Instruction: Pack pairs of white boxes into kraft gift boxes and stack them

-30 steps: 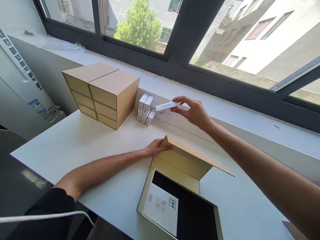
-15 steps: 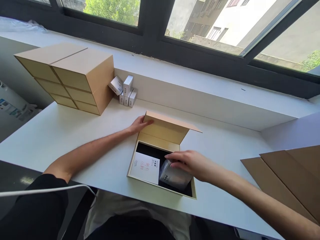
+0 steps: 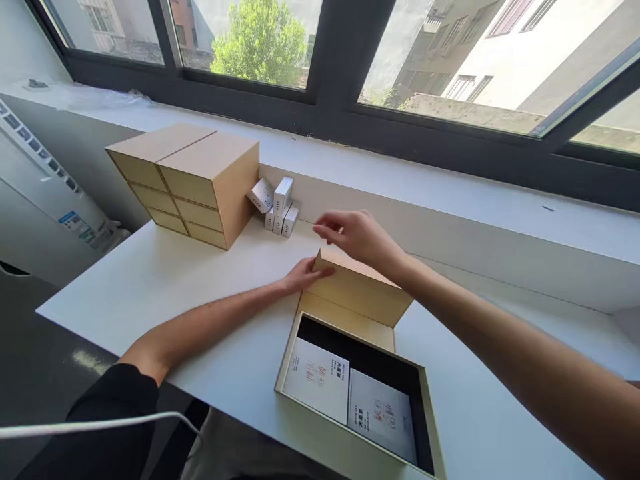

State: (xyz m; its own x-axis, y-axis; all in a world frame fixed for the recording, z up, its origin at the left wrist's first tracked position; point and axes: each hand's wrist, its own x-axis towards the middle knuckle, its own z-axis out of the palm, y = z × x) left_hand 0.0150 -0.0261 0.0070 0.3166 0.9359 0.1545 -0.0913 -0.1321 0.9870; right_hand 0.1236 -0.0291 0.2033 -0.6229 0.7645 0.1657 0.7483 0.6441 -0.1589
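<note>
A kraft-coloured gift box (image 3: 286, 385) with a dark lining stands on the table, its hinged lid (image 3: 360, 293) raised. Two flat white printed cartons, one on the left (image 3: 316, 380) and one on the right (image 3: 383, 412), lie side by side inside it, with a dark strip bare behind them. My left hand (image 3: 306, 275) grips the lid's left edge, thumb on the inner face. Above the lid hovers my right hand (image 3: 350, 233), fingers loosely bent and apart, nothing visible in them. Beyond it, several small white boxes (image 3: 283, 193) are piled against the sill wall, one leaning.
At the back left, several closed kraft boxes (image 3: 183, 187) are stacked in two columns. A white cable (image 3: 100, 427) crosses in front of my left sleeve. Behind the table runs a window sill (image 3: 400, 180); a white appliance (image 3: 45, 193) stands at the left.
My right hand has let go of the right carton, which now lies flat in the gift box, and has risen up and away over the lid. My left hand still holds the lid. The view has shifted left.
</note>
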